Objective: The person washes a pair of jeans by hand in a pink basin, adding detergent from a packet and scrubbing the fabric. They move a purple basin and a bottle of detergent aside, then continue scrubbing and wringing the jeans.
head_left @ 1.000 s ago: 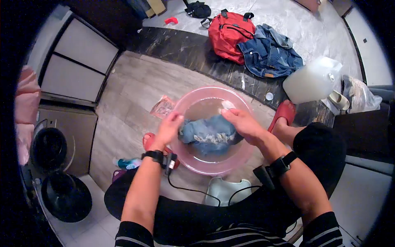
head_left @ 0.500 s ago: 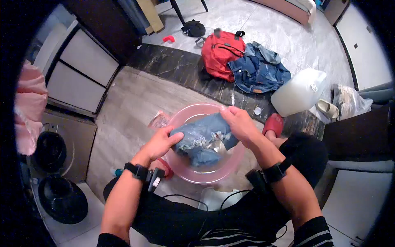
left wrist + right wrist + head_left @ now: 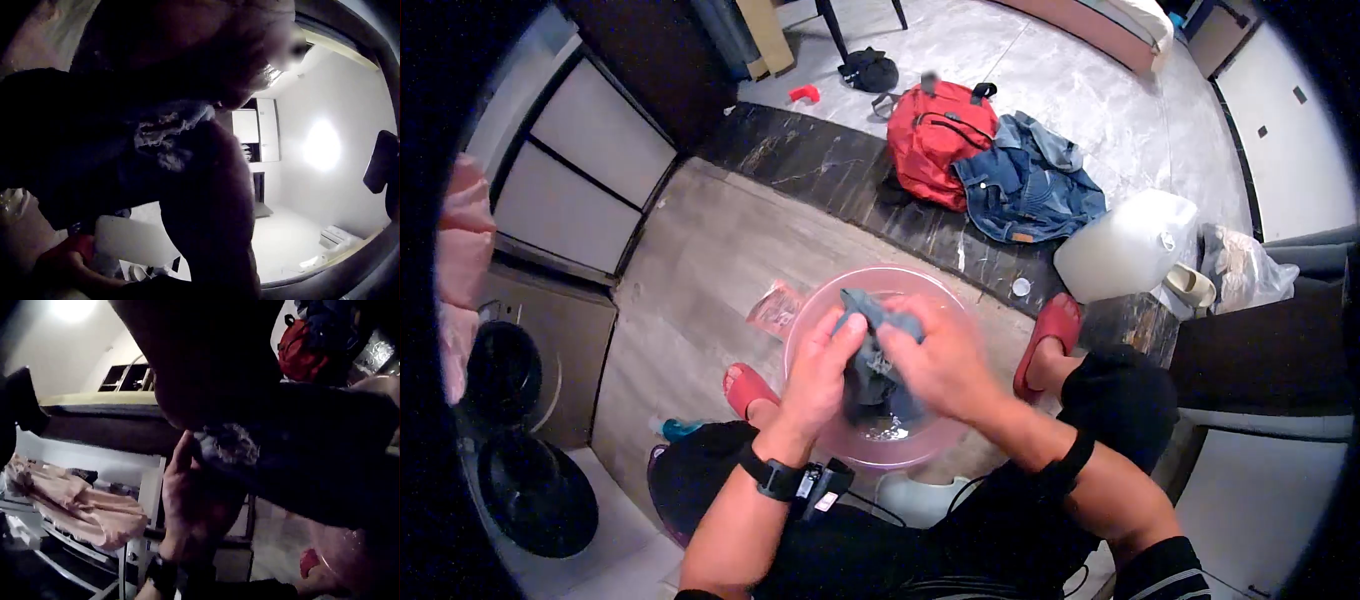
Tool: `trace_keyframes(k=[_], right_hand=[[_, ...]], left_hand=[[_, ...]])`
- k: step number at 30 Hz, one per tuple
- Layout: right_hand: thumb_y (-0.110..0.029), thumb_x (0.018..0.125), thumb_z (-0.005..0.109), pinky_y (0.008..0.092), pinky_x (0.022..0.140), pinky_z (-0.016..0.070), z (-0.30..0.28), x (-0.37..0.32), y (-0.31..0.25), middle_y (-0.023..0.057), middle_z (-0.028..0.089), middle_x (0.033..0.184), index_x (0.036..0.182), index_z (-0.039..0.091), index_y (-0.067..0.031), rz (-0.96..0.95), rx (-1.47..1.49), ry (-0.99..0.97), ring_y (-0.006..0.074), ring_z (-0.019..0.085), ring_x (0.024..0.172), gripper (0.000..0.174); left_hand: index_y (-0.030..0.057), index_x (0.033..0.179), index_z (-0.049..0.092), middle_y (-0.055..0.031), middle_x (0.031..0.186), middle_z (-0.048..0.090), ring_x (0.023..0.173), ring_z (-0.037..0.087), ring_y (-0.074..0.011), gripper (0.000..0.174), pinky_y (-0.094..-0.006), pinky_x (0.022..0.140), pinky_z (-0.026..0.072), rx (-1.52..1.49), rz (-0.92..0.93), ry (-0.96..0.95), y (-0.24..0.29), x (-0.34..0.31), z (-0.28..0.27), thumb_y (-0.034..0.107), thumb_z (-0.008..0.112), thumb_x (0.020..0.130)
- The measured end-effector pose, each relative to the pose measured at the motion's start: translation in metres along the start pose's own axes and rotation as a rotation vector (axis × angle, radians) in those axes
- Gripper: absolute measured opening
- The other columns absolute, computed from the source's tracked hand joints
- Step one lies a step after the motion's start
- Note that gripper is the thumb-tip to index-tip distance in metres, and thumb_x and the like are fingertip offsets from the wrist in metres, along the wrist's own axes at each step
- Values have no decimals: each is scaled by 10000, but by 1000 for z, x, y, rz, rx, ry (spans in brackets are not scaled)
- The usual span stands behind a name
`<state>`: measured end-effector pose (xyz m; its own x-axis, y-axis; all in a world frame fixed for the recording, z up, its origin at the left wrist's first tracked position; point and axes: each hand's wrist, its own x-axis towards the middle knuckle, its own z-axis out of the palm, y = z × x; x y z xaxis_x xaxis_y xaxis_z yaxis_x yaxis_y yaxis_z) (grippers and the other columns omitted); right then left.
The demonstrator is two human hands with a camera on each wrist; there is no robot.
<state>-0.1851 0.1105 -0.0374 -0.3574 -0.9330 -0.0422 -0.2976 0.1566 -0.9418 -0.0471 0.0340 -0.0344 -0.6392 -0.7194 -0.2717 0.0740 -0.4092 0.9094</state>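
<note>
In the head view, a wet blue denim garment (image 3: 875,375) with a frayed white patch is bunched between the two hands above a pink basin (image 3: 870,458) of water. My left hand (image 3: 815,378) grips its left side, thumb on top. Gripping the other side, my right hand (image 3: 945,362) is slightly blurred. The thumbs lie close together near the top of the bunch. In the dark left wrist view, the denim's frayed patch (image 3: 165,131) shows between the hands. The right wrist view shows the left hand (image 3: 200,503) pinching the cloth beside the frayed denim (image 3: 231,445).
Beyond the basin are a red backpack (image 3: 940,140), a denim jacket (image 3: 1030,185) and a translucent jug (image 3: 1125,245). Red slippers (image 3: 1050,340) flank the basin on the person's feet. A white stool (image 3: 920,500) stands before it; washing machines (image 3: 535,495) stand left.
The hands first hovered apart over the garment in the water, then lifted it stretched out between them. Now they have come together and bunch it over the basin.
</note>
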Motion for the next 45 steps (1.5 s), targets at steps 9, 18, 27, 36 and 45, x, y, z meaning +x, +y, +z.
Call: trace_keyframes(k=[9, 18, 27, 36, 45], right_hand=[[-297, 920, 487, 426, 892, 434, 33, 21, -7, 247, 555, 1177, 1179, 512, 0, 187, 218, 94, 394, 551, 1068, 394], [-333, 932, 472, 406, 863, 456, 25, 30, -15, 230, 589, 1133, 1179, 538, -35, 298, 102, 96, 363, 582, 1034, 393], [-334, 934, 479, 439, 822, 445, 43, 11, -4, 280, 577, 1038, 1100, 521, 6, 144, 172, 205, 409, 572, 961, 381], [-289, 949, 464, 432, 836, 437, 54, 1, -4, 271, 566, 1060, 1038, 527, 0, 19, 175, 187, 391, 562, 992, 309], [-288, 958, 465, 365, 934, 395, 63, -5, 4, 223, 559, 1189, 1083, 526, 7, 3, 89, 157, 301, 525, 1130, 326]], left_hand=[[47, 915, 609, -28, 872, 594, 813, 547, -89, 459, -261, 700, 451, -64, -61, 394, 2, 23, 32, 449, 395, 977], [26, 1024, 610, -82, 996, 598, 932, 562, -153, 481, -290, 801, 467, 0, -13, 453, -21, 25, 43, 454, 399, 973], [0, 1117, 579, -107, 1057, 589, 985, 535, -168, 490, -311, 856, 433, 114, -143, 372, -13, 22, 28, 435, 407, 971], [-39, 1269, 489, -146, 1269, 516, 1169, 476, -191, 557, -298, 999, 350, 26, -296, 385, -4, 25, 13, 427, 382, 984], [-28, 1107, 569, -85, 1002, 615, 905, 549, -137, 505, -287, 788, 443, 17, -181, 407, -18, 23, -2, 427, 385, 985]])
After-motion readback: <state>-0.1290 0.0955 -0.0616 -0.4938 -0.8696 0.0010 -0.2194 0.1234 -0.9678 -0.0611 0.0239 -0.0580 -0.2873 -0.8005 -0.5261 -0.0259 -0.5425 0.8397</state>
